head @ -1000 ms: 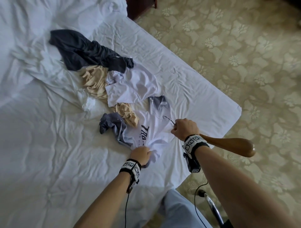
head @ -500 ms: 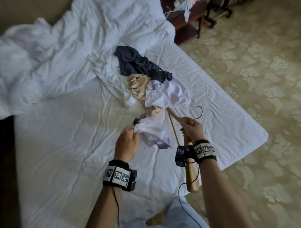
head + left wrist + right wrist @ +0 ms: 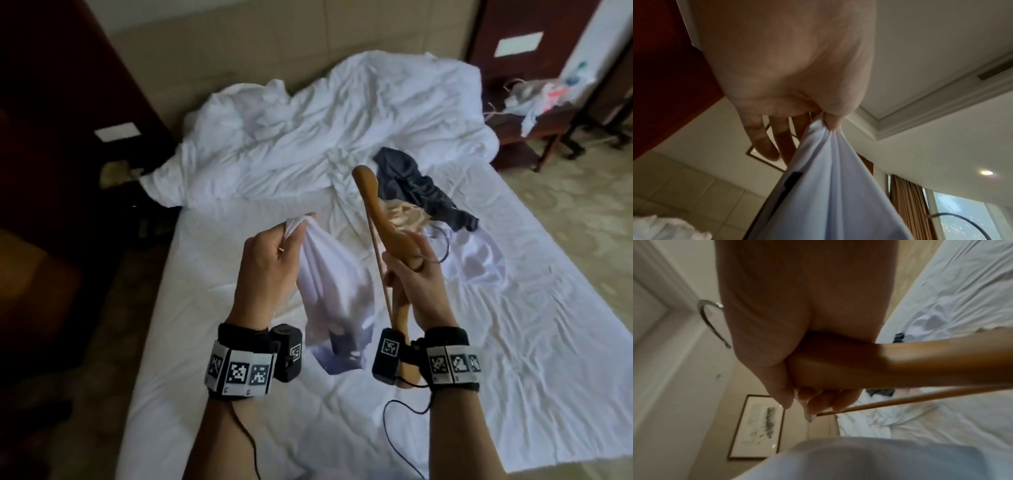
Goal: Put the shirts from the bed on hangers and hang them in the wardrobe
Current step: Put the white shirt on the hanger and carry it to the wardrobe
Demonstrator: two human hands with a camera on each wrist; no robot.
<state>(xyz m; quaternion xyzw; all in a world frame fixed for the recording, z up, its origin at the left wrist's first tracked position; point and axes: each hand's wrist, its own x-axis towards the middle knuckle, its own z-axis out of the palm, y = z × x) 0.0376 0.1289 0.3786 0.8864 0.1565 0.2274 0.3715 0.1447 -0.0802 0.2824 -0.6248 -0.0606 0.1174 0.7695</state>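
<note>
The left hand (image 3: 270, 255) pinches a bunched white shirt (image 3: 329, 291) hanging above the bed (image 3: 239, 342). The right hand (image 3: 416, 274), fingers wrapped tight, grips a wooden hanger (image 3: 375, 212) just beside it. The limp cloth could slip off the hanger's arm. Beyond the hands, a dark shirt (image 3: 416, 186) and pale clothes (image 3: 406, 216) remain piled.

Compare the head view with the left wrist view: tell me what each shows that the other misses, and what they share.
Only the head view shows the right hand gripping the wooden hanger, plus the dark shirt lying on the bed. Only the left wrist view shows the ceiling, a window and a framed picture. Both show the left hand pinching the white shirt by a bunched edge.
</note>
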